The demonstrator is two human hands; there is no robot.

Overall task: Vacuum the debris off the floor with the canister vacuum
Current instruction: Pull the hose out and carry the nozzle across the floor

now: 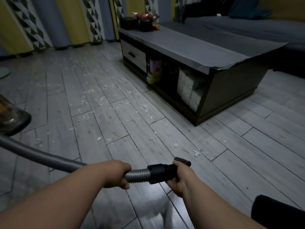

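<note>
Debris (92, 91) lies as pale flakes across the grey plank floor (247, 146). It is thickest in the middle stretch beside the low surface (189, 47), with a few clusters nearer, just ahead of the hands. The bits are too many to count. They look light and papery, so I judge they will lift easily to suction but may also skitter if the air is stirred.

One canister (11, 116) sits at the left edge, partly cut off. One ribbed grey hose (49, 158) curves from it to the hands. The hose looks flexible and its ribs give grip. The black cuff (159, 173) at its end looks stiff, so that is probably the best place to steer from. The canister is likely the heavy part and would trail behind the hose.

Both hands are clenched on the hose end. The left hand (118, 174) wraps the ribbed part just behind the cuff, and the right hand (179, 180) grips the cuff's front. One short nozzle (182, 161) pokes out past the right hand's fingers. It seems held above the floor, with the nearest flakes a little beyond it.
</note>
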